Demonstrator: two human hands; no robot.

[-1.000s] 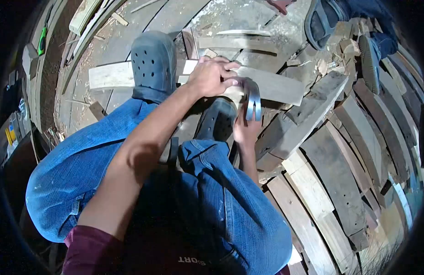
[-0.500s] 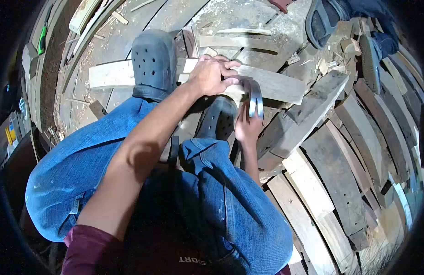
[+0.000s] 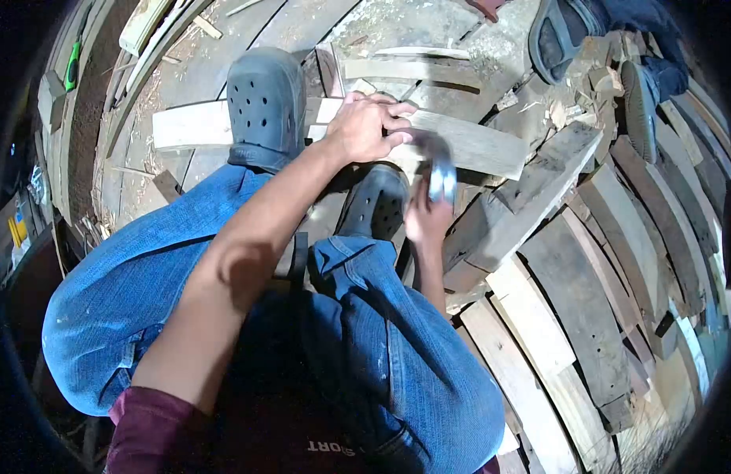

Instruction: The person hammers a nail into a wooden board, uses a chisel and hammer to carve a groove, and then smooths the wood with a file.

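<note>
A pale wooden plank [image 3: 476, 146] lies crosswise in front of me, with my left clog [image 3: 264, 107] on it. My left hand [image 3: 367, 128] is on the plank, thumb and fingers curled close together; whatever lies between their tips is too small to make out. Wrapped round a handle, my right hand [image 3: 429, 217] holds a claw hammer [image 3: 441, 178]. Its shiny claw side is blurred by motion, and its darker striking end points toward my left thumb. My right clog [image 3: 375, 201] is just below the plank.
A thick squared timber [image 3: 531, 193] lies to the right, with rows of boards [image 3: 575, 308] beyond it. Curved offcuts [image 3: 413, 73] and shavings litter the floor ahead. Another person's sandalled foot [image 3: 559, 39] is at upper right. A green-handled tool [image 3: 73, 65] is at far left.
The hammer head has shifted very slightly and is more blurred. My left hand, the plank and both feet stay practically where they were.
</note>
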